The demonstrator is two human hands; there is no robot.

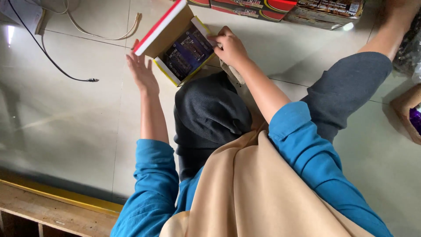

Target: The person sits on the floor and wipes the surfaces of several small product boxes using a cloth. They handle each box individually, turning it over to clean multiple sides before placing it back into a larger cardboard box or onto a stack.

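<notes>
An open cardboard box [169,33] with a red and white lid edge and yellow inner rim lies on the tiled floor in front of my knee. Dark blue packets [188,50] fill it. My left hand [141,70] hovers open beside the box's left side, fingers spread, close to the raised lid. My right hand [230,46] rests on the box's right edge, fingers curled at the rim beside the packets. Whether it grips a packet is hidden.
Several printed red and dark cartons [280,8] line the far edge. A black cable [52,61] and a beige cord [103,33] lie on the floor at left. A brown box [405,109] holding purple items sits at right. A wooden ledge [48,210] runs along bottom left.
</notes>
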